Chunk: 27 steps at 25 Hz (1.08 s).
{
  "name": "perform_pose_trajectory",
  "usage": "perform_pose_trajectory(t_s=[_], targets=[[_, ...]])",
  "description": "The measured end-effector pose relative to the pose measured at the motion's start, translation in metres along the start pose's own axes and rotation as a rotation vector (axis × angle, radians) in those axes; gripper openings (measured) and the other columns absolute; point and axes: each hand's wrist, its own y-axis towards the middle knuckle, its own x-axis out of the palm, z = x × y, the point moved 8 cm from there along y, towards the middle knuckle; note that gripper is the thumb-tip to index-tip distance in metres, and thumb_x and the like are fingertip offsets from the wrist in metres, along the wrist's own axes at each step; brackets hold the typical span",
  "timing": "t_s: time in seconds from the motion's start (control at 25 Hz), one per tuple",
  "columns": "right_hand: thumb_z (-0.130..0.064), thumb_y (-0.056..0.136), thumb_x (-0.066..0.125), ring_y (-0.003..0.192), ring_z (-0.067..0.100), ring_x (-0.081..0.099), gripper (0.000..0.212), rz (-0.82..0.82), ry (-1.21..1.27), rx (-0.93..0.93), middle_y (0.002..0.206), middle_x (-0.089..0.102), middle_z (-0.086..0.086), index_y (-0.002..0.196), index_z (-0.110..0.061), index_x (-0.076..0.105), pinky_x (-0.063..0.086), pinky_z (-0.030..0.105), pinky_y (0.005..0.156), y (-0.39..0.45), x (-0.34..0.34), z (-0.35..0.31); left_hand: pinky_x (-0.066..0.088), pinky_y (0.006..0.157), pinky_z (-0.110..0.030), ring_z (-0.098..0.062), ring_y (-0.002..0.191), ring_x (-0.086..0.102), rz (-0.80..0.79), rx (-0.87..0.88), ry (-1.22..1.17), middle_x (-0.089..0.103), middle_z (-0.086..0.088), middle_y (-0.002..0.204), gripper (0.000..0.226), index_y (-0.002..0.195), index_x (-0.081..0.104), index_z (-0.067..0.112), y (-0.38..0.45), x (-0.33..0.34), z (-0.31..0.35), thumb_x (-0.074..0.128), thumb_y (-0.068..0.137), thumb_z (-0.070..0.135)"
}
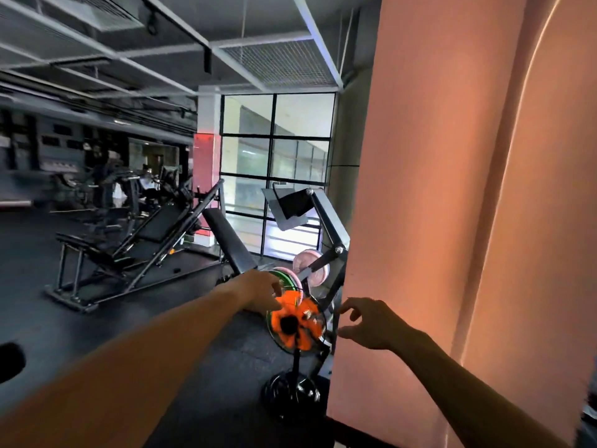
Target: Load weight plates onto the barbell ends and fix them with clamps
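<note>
Head view finds both arms reaching toward stored plates by a peach-coloured wall (452,189); the left hand (261,294) lies against the top of an orange-centred object (295,324) (blurred; a plate or a fan on a stand, I cannot tell), its fingers hidden, so its grip cannot be told; the right hand (368,324) hovers beside it, fingers spread and loosely curled, holding nothing. Green and pink weight plates (287,278) sit just behind; no barbell shows. Best to seat both hands on opposite rims before lifting.
</note>
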Motion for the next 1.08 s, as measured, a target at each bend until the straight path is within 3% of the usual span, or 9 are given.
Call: perform_pose_trajectory(t_s=[0.12,0.24,0.32,0.48,0.6,0.68,0.8,0.96,1.08], targets=[[-0.038,0.082,0.076,0.105,0.015,0.064,0.044,0.018,0.020,-0.084,0.121,0.069,0.001,0.124,-0.026,0.067,0.051,0.027,0.089,0.120,-0.003,-0.004,0.048,0.093,-0.028,-0.019,0.111,0.064,0.031,-0.088,-0.027,0.070,-0.001,0.122,0.034,0.118,0.068,0.025,0.080,-0.018,-0.061,0.071,0.087,0.037],[-0.036,0.080,0.077,0.098,0.012,0.061,0.042,0.003,0.034,-0.212,0.112,0.069,0.000,0.121,-0.027,0.069,0.044,0.021,0.081,0.237,0.008,-0.030,0.045,0.086,-0.024,-0.016,0.105,0.065,0.046,-0.191,-0.009,0.071,0.000,0.118,0.033,0.118,0.070,0.023,0.140,-0.030,-0.124,0.071,0.088,0.036],[-0.036,0.080,0.078,0.100,0.014,0.063,0.040,-0.022,0.051,-0.318,0.108,0.069,-0.001,0.118,-0.025,0.070,0.047,0.024,0.085,0.306,0.026,-0.054,0.046,0.089,-0.025,-0.017,0.107,0.065,0.069,-0.281,0.021,0.070,0.002,0.118,0.035,0.120,0.068,0.024,0.164,-0.038,-0.170,0.071,0.088,0.038],[-0.038,0.080,0.078,0.087,0.010,0.060,0.034,-0.109,0.111,-0.578,0.089,0.063,-0.010,0.110,-0.025,0.070,0.039,0.020,0.072,0.428,0.078,-0.125,0.046,0.084,-0.029,-0.012,0.098,0.062,0.121,-0.541,0.016,0.068,0.008,0.113,0.034,0.119,0.067,0.029,0.168,-0.046,-0.275,0.069,0.087,0.040],[-0.040,0.079,0.078,0.075,0.007,0.060,0.033,-0.263,0.148,-0.780,0.079,0.060,-0.014,0.108,-0.026,0.070,0.040,0.012,0.058,0.484,0.124,-0.196,0.049,0.087,-0.026,-0.016,0.104,0.066,0.181,-0.785,0.047,0.071,0.003,0.119,0.034,0.118,0.069,0.026,0.135,-0.056,-0.333,0.070,0.087,0.038],[-0.041,0.079,0.078,0.072,0.001,0.060,0.036,-0.341,0.202,-0.858,0.081,0.060,-0.017,0.112,-0.028,0.069,0.043,0.009,0.059,0.501,0.147,-0.241,0.045,0.082,-0.020,-0.015,0.106,0.066,0.219,-0.917,0.063,0.072,0.003,0.119,0.034,0.119,0.069,0.025,0.105,-0.065,-0.350,0.069,0.088,0.039],[-0.043,0.081,0.077,0.084,0.004,0.060,0.039,-0.433,0.179,-1.112,0.093,0.061,-0.016,0.117,-0.032,0.068,0.045,0.017,0.074,0.488,0.175,-0.330,0.040,0.081,-0.019,-0.017,0.110,0.066,0.287,-1.143,0.074,0.073,0.002,0.120,0.034,0.120,0.070,0.024,0.039,-0.076,-0.354,0.069,0.089,0.038],[-0.042,0.081,0.078,0.088,0.009,0.063,0.038,-0.558,0.182,-1.397,0.095,0.064,-0.010,0.117,-0.032,0.069,0.046,0.020,0.079,0.411,0.213,-0.426,0.044,0.093,-0.025,-0.023,0.117,0.064,0.342,-1.387,0.166,0.070,-0.005,0.126,0.034,0.123,0.068,0.017,-0.057,-0.086,-0.337,0.066,0.092,0.031],[-0.041,0.082,0.078,0.093,0.013,0.064,0.037,-0.629,0.204,-1.584,0.102,0.069,-0.003,0.116,-0.030,0.068,0.047,0.023,0.082,0.341,0.232,-0.484,0.045,0.092,-0.026,-0.023,0.114,0.066,0.400,-1.558,0.203,0.073,-0.005,0.122,0.031,0.121,0.070,0.018,-0.127,-0.098,-0.316,0.067,0.092,0.028]])
